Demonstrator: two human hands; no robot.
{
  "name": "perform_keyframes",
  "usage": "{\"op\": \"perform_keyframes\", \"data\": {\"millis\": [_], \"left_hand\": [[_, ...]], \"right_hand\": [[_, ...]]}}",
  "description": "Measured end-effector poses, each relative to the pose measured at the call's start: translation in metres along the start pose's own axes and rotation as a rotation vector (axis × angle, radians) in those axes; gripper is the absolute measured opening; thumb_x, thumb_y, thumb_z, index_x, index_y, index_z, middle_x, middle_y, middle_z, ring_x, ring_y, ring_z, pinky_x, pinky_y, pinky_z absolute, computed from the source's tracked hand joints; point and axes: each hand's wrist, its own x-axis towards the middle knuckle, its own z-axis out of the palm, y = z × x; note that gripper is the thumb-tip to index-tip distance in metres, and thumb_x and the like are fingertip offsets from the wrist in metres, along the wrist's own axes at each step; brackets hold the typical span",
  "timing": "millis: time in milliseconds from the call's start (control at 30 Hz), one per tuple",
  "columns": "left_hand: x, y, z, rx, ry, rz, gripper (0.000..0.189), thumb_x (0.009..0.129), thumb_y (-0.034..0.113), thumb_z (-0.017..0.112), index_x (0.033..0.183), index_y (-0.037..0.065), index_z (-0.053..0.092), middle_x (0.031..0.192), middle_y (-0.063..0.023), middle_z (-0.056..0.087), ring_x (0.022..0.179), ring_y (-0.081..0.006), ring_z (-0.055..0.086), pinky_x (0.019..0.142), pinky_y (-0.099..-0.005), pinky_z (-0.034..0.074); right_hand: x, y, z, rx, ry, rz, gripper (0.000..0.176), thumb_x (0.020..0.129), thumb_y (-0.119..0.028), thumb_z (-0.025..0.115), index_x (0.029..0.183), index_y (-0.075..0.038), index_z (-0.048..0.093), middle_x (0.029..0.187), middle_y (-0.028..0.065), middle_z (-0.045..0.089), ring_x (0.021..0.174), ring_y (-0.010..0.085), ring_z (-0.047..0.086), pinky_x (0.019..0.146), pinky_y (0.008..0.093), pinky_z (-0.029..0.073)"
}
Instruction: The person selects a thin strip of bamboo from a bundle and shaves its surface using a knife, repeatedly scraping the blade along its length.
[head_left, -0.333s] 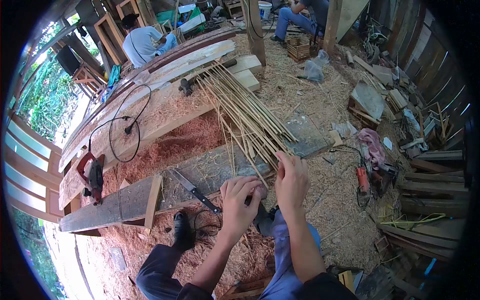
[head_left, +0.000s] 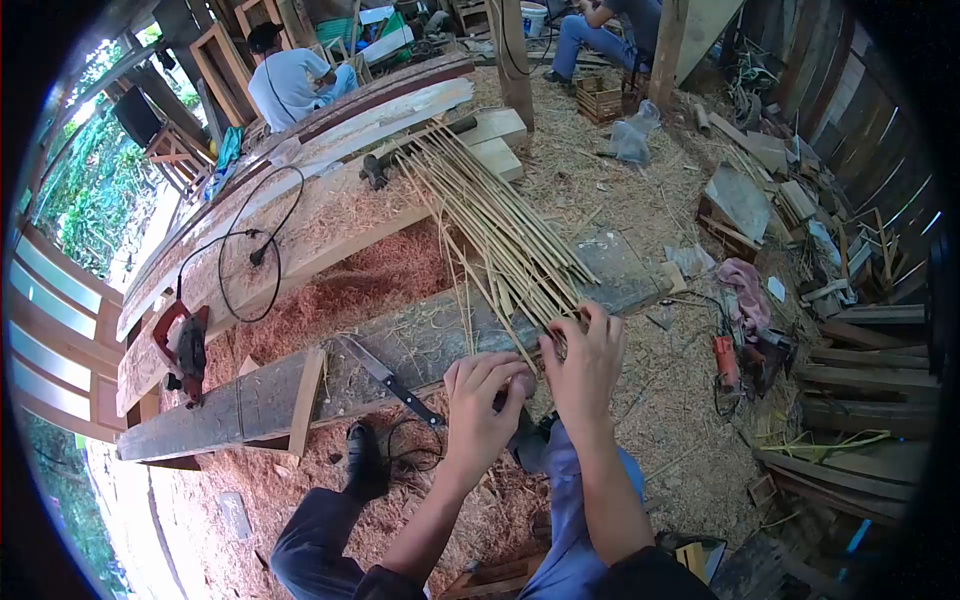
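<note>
A bundle of thin bamboo sticks point(head_left: 500, 220) lies slantwise across the planks, its near ends close to my hands. My left hand point(head_left: 482, 405) is closed in a pinch, thumb against the curled fingers, at the near end of one thin stick point(head_left: 517, 338). My right hand point(head_left: 587, 365) is bent over the near ends of the bundle, its thumb and fingers apart and the fingertips at the sticks. A knife point(head_left: 395, 385) with a black handle lies on the grey plank point(head_left: 270, 400), left of my left hand.
A red power planer point(head_left: 183, 345) with a looped black cord rests on the left plank. A hammer-like tool point(head_left: 375, 172) lies by the bundle's far end. An orange power tool point(head_left: 725, 362) and pink cloth point(head_left: 742, 290) lie at right. Two people sit further back.
My right hand has shifted slightly right and down, and its fingers have parted from a tighter pinch. The left hand has hardly moved.
</note>
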Motion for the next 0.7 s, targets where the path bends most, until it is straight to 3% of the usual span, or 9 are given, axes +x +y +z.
{"op": "perform_keyframes", "data": {"millis": [700], "left_hand": [[-0.0073,-0.0031,0.0024,-0.03,-0.027,-0.025,0.017,0.085,0.005,0.066,0.101,0.007,0.068,0.111,-0.0062,0.067,0.111,-0.0262,0.057,0.1,-0.039,0.036]], "right_hand": [[-0.0036,0.0084,-0.005,-0.019,0.015,0.006,0.012,0.081,-0.01,0.071,0.092,-0.007,0.069,0.117,0.0085,0.057,0.106,0.0296,0.052,0.09,0.0442,0.041]]}}
